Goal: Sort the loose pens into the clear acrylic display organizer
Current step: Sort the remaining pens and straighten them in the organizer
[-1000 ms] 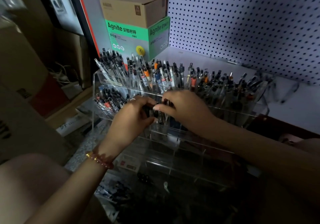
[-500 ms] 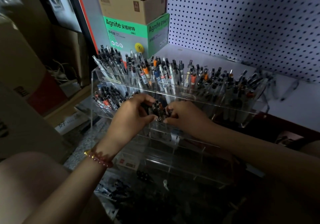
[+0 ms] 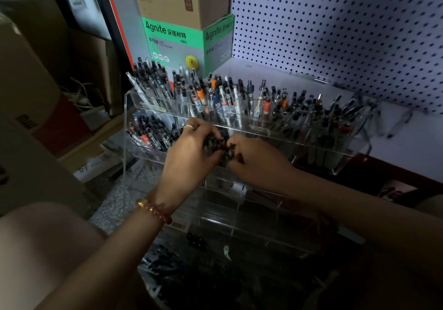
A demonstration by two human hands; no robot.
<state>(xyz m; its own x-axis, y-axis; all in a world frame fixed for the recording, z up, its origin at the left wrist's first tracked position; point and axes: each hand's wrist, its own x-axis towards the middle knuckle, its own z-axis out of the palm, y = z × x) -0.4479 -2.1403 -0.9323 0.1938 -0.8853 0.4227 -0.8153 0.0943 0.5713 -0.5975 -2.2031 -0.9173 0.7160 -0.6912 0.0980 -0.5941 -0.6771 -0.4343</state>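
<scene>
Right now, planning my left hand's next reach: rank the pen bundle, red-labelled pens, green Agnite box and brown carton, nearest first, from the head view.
1. Pen bundle: held in the left hand's fingers.
2. Red-labelled pens: second tier, left compartment.
3. Green Agnite box: farther back, left.
4. Brown carton: atop that box.

Organizer (image 3: 354,151) clear; pegboard (image 3: 335,34) white, dark-dotted; box (image 3: 172,39) green and grey; carton (image 3: 172,0) brown; bracelet (image 3: 153,210) amber, red beads.
</scene>
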